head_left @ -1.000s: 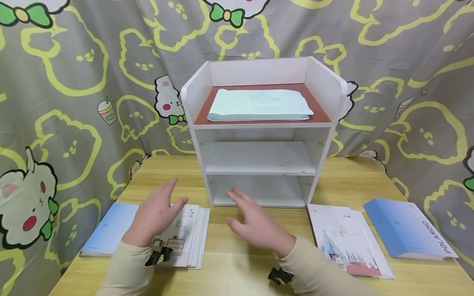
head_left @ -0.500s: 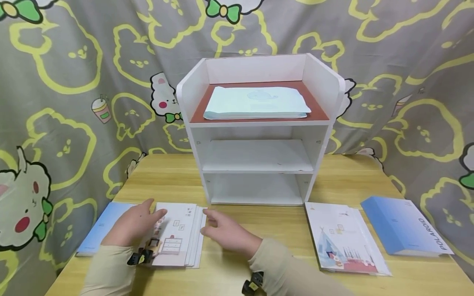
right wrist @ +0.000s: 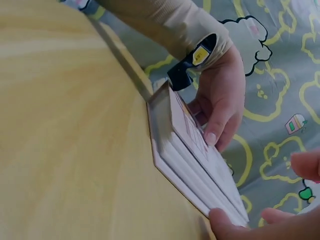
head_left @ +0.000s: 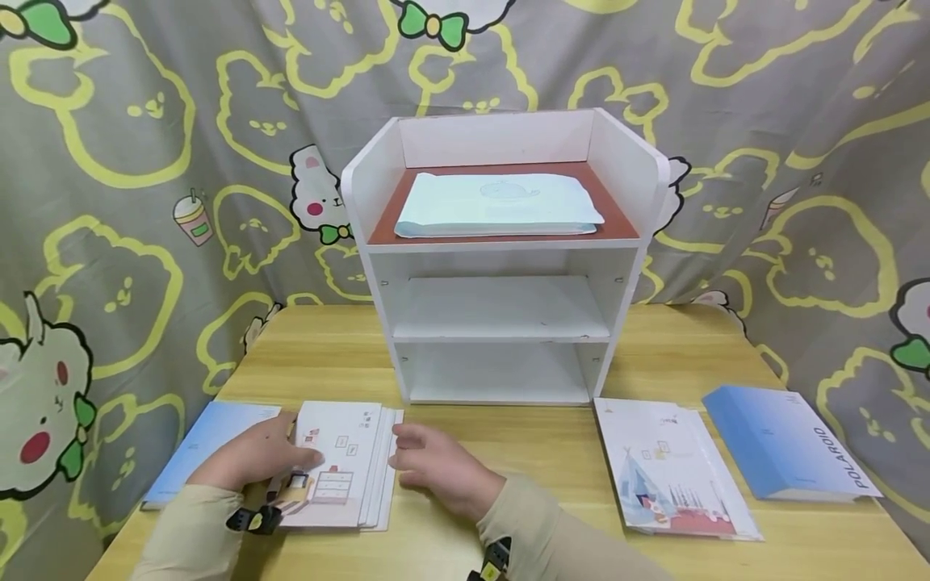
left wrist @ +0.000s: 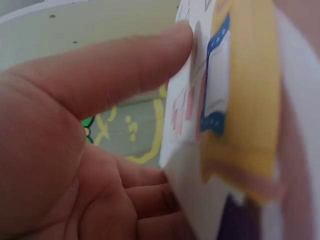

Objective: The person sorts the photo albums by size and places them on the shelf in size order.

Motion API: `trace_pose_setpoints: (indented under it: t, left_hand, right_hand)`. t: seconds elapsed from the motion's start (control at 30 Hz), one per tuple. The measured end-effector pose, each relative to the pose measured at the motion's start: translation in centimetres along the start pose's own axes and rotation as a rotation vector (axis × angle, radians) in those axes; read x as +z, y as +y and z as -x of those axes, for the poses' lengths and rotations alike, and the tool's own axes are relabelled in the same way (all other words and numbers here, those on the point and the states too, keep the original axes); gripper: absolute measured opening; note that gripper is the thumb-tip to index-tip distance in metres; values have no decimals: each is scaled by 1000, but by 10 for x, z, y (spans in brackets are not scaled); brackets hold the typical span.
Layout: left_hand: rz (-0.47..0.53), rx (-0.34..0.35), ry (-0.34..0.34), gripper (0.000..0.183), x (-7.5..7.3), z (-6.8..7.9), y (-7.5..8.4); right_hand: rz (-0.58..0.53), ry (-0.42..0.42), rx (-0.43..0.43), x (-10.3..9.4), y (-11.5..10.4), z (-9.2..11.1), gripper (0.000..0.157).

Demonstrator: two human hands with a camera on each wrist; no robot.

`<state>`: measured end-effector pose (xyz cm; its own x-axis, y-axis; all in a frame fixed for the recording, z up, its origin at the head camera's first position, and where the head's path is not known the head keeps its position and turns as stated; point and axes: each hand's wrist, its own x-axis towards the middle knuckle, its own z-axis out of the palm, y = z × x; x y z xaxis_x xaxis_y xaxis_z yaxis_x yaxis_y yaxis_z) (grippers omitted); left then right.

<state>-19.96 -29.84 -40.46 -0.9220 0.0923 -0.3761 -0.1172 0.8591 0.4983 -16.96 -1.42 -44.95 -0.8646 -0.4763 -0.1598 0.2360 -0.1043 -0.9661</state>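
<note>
A stack of thin white picture books (head_left: pixel 337 476) lies on the left part of the table, its pages slightly fanned toward the right. My left hand (head_left: pixel 254 453) grips its left side: in the left wrist view the thumb (left wrist: pixel 125 70) lies against the illustrated cover, and the fingers (left wrist: pixel 150 200) curl at the edge. At the opposite side, my right hand (head_left: pixel 443 468) has its fingertips right at the stack's right edge. The right wrist view shows one fingertip (right wrist: pixel 222 220) against the lower layers of the stack, while another finger stands apart from it.
A blue book (head_left: pixel 211 440) lies left of the stack, partly behind the left hand. A white shelf unit (head_left: pixel 501 331) stands at the back with a pale packet (head_left: pixel 497 206) on top. More picture books (head_left: pixel 668 468) and a thick blue POLAROID book (head_left: pixel 781 448) lie at right.
Both hands have come down from above the table to the stack, the right hand moving left to its right edge. The left thumb now lies over the cover.
</note>
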Motion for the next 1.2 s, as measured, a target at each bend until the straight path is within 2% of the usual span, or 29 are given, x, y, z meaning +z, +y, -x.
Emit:
trace_pose_setpoints:
  t: [0.1, 0.2, 0.33, 0.5, 0.7, 0.97, 1.2]
  left_hand:
    - [91, 0, -36, 69, 2, -1, -3]
    - [124, -4, -47, 58, 3, -2, -6]
    - [123, -16, -53, 63, 3, -1, -9]
    - [164, -35, -62, 64, 1, 1, -11]
    - [129, -38, -60, 60, 1, -2, -8]
    - [-55, -16, -45, 50, 6, -7, 7]
    - [-162, 2, -29, 47, 13, -8, 22]
  right_hand:
    - [-66, 29, 3, 2, 3, -1, 64]
    - [-123, 59, 5, 5, 5, 0, 62]
    - [-168, 90, 13, 9, 6, 0, 63]
    - [-168, 103, 8, 12, 8, -2, 63]
    - [20, 79, -41, 12, 8, -1, 65]
    - [297, 31, -4, 4, -4, 3, 55]
    - [329, 9, 54, -7, -9, 6, 48]
